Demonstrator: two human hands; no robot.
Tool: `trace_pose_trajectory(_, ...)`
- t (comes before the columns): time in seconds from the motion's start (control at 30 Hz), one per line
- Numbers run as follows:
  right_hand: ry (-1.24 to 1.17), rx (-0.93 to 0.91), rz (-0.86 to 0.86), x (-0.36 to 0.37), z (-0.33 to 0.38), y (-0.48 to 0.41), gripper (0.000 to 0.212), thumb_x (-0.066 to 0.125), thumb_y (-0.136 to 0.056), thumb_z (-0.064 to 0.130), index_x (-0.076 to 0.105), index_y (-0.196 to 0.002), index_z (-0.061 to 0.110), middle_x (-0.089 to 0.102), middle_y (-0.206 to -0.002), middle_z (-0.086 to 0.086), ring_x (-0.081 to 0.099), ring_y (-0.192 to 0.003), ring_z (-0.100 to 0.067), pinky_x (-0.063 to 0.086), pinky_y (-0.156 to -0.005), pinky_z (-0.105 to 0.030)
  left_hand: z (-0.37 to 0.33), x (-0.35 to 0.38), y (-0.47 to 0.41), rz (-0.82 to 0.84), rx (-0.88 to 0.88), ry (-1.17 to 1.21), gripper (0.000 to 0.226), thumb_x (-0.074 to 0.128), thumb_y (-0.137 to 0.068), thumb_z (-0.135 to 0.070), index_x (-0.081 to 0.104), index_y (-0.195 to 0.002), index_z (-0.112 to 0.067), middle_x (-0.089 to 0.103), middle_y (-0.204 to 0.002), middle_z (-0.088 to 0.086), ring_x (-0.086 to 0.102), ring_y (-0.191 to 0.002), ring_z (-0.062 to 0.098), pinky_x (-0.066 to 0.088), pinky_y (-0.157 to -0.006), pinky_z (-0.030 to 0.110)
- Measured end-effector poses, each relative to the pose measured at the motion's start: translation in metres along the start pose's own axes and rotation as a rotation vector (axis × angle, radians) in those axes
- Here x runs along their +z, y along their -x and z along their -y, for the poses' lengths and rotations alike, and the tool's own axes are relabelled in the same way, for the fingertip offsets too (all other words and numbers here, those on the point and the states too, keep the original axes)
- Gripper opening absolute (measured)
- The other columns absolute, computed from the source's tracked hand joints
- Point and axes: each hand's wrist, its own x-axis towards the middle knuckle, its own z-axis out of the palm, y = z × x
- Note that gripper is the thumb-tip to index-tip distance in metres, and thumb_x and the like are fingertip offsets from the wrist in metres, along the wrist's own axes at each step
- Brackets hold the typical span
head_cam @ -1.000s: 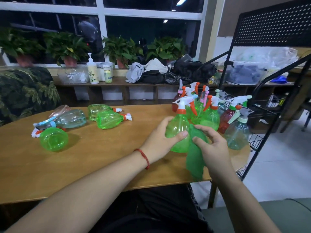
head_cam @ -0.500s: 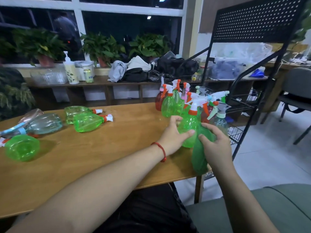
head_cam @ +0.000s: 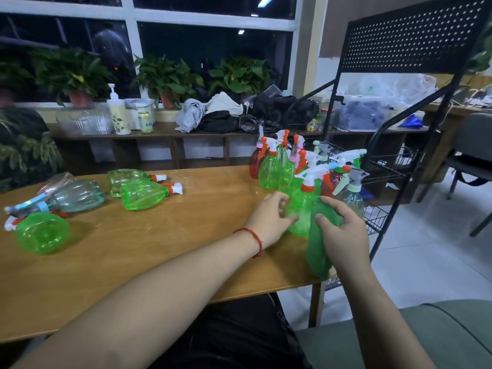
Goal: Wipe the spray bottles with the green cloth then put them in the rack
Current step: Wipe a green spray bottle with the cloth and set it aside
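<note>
Fingers (head_cam: 274, 199) of left hand (head_cam: 267, 221) curl round translucent green bottle (head_cam: 303, 206); right hand (head_cam: 343, 235) grips limp green cloth (head_cam: 316, 251).

The upright green translucent plastic spray bottle (head_cam: 302, 211) is smooth and glossy; its white and orange trigger head (head_cam: 310, 177) is opaque plastic with a slight shine. The soft green cloth (head_cam: 316, 251) looks matt and hangs in limp folds. The long wooden table (head_cam: 159, 249) has a smooth varnished top with visible grain and a dull sheen. The black metal rack (head_cam: 407, 35) is matt-painted, with a perforated sheet panel and thin wire baskets (head_cam: 375, 217). The green plastic bottle lying on its side (head_cam: 143, 194) is see-through and glossy, and the thin red string bracelet (head_cam: 254, 237) is matt cord
</note>
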Motion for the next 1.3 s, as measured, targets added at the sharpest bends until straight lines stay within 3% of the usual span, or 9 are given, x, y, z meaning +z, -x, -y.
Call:
trace_pose_trajectory(0.1,-0.073,-0.002,0.016,0.008,0.013,0.007,0.036,0.076,-0.094,0.013,0.078,-0.12,0.039,0.075,-0.097,0.026,0.074,-0.084,-0.014,0.065,-0.079,-0.049,0.02,-0.032,0.014,-0.08,0.005,-0.018,0.01,0.075,-0.098,-0.025,0.077,-0.091,-0.019,0.071,-0.076,-0.01,0.062,-0.061,0.001,0.05,-0.069,0.025)
trace_pose_trajectory(0.23,-0.181,0.002,0.185,0.043,0.03,0.017,0.037,0.075,-0.097,0.012,0.077,-0.118,0.042,0.08,-0.098,0.015,0.073,-0.081,-0.041,0.065,-0.073,-0.056,0.046,-0.085,0.035,-0.1,-0.085,-0.2,0.05,0.059,-0.106,-0.048,0.059,-0.066,-0.018,0.058,-0.055,-0.006,0.057,-0.057,0.016,0.047,-0.064,0.033)
trace_pose_trajectory(0.37,-0.359,0.023,0.333,0.105,0.041,0.027,0.039,0.077,-0.093,0.001,0.079,-0.113,0.034,0.078,-0.112,0.022,0.075,-0.105,-0.008,0.06,-0.088,-0.027,0.067,-0.133,0.052,-0.176,-0.159,-0.288,0.07,0.045,-0.11,-0.054,0.04,-0.054,-0.012,0.043,-0.05,0.002,0.045,-0.057,0.029,0.037,-0.059,0.041)
trace_pose_trajectory(0.53,-0.737,0.33,0.464,0.176,0.055,0.03,0.039,0.071,-0.097,0.0,0.072,-0.131,0.02,0.077,-0.128,-0.008,0.072,-0.12,-0.035,0.057,-0.106,-0.056,0.086,-0.197,0.078,-0.369,-0.31,-0.196,0.076,0.042,-0.111,-0.056,0.038,-0.049,-0.012,0.039,-0.047,0.0,0.041,-0.051,0.026,0.027,-0.054,0.038)
trace_pose_trajectory(0.63,-0.954,0.538,0.53,0.206,0.063,0.029,0.043,0.067,-0.1,0.007,0.063,-0.142,0.02,0.074,-0.13,-0.018,0.074,-0.115,-0.037,0.06,-0.096,-0.058,0.111,-0.236,0.098,-0.481,-0.357,-0.094,0.073,0.035,-0.109,-0.063,0.038,-0.053,-0.015,0.041,-0.049,-0.001,0.042,-0.054,0.027,0.029,-0.059,0.038)
trace_pose_trajectory(0.73,-1.107,0.741,0.575,0.23,0.077,0.037,0.043,0.06,-0.106,0.02,0.059,-0.148,0.016,0.074,-0.124,-0.018,0.076,-0.093,-0.029,0.063,-0.072,-0.039,0.127,-0.273,0.122,-0.474,-0.272,-0.184,0.061,0.045,-0.1,-0.061,0.039,-0.058,-0.017,0.044,-0.06,0.003,0.043,-0.06,0.027,0.031,-0.064,0.039)
trace_pose_trajectory(0.9,-1.204,0.783,0.629,0.254,0.087,0.057,0.037,0.06,-0.104,0.025,0.067,-0.137,0.008,0.076,-0.119,-0.018,0.074,-0.096,-0.025,0.062,-0.069,-0.034,0.152,-0.325,0.16,-0.602,-0.31,-0.552,0.02,0.073,-0.094,-0.042,0.062,-0.093,-0.025,0.06,-0.107,0.001,0.053,-0.11,0.029,0.042,-0.093,0.043)
trace_pose_trajectory(1.1,-1.077,0.594,0.726,0.249,0.074,0.06,0.039,0.06,-0.103,0.016,0.065,-0.142,0.019,0.074,-0.123,-0.017,0.072,-0.091,-0.024,0.06,-0.067,-0.036,0.18,-0.364,0.197,-0.492,-0.635,-0.564,0.087,0.084,-0.076,-0.067,0.051,-0.143,-0.023,0.053,-0.14,0.012,0.048,-0.131,0.038,0.042,-0.11,0.051)
trace_pose_trajectory(1.3,-0.999,0.505,0.781,0.252,0.072,0.065,0.038,0.056,-0.104,0.015,0.069,-0.138,0.02,0.073,-0.122,-0.023,0.07,-0.09,-0.029,0.058,-0.071,-0.042,0.185,-0.371,0.203,-0.306,-0.755,-0.519,0.121,0.077,-0.056,-0.092,0.036,-0.157,-0.039,0.039,-0.159,0.012,0.036,-0.147,0.038,0.038,-0.118,0.056)
